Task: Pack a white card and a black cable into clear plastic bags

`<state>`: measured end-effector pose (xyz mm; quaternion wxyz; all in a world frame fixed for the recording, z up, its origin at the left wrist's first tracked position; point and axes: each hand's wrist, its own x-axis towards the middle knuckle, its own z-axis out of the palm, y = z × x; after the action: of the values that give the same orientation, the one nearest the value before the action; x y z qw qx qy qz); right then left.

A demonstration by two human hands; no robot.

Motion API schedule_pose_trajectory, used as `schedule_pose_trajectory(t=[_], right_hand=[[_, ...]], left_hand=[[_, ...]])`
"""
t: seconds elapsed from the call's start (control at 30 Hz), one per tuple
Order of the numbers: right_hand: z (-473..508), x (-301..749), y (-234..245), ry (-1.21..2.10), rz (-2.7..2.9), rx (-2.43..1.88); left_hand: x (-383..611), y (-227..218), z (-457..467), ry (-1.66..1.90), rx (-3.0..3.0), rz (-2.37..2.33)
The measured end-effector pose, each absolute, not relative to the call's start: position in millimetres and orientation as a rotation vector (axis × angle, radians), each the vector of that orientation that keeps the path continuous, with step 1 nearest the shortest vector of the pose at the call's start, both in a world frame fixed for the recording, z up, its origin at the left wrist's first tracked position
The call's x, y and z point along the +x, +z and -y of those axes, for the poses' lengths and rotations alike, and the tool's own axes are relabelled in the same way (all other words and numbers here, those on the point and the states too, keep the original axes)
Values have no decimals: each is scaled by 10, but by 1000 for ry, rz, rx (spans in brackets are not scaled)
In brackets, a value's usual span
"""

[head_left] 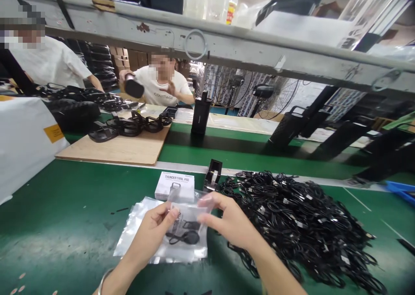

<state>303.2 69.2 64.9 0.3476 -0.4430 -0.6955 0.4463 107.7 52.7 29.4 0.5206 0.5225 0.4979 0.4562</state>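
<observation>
Between my hands is a clear plastic bag with a printed leaflet and a coiled black cable inside. My left hand pinches its left edge between thumb and fingers. At the upper right, my right hand has its thumb and fingers closed on the bag's loose plastic near the mouth. Beneath them lies a fanned stack of clear bags on the green table. Just behind the bag sits a stack of white leaflets printed "THUNDER TRAIL PRO". A black tape dispenser stands beside the leaflets.
A large heap of black cables covers the table's right side. Black speakers stand on the green belt behind. Black handled parts rest on a wooden board. Across the line, a co-worker holds a black part. A shelf spans overhead.
</observation>
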Motion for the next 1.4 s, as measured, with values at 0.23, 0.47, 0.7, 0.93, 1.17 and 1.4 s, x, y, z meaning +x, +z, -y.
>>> schedule_pose_trajectory(t=[0.23,0.47,0.7,0.93,1.17,1.4], right_hand=[[-658,2886,505,1188,1582,-1131],[-670,2932,399,1088,1602,-1195],[-677,2991,396,846,1823,-1058],[-672,3017,331,621,2047,-961],[-734,3110,290,536,1729,-1331],[-1050,3088,248,778,1404,-1673]], left_hand=[[974,278,-579,1131,1423,-1359],[926,254,-599,1069,1467,-1389],[798,284,-638,998,1393,-1379],[905,428,-658,1020,1313,-1234],[967,264,-671,855,1569,-1428],[932,127,-649,957,1480,-1444]])
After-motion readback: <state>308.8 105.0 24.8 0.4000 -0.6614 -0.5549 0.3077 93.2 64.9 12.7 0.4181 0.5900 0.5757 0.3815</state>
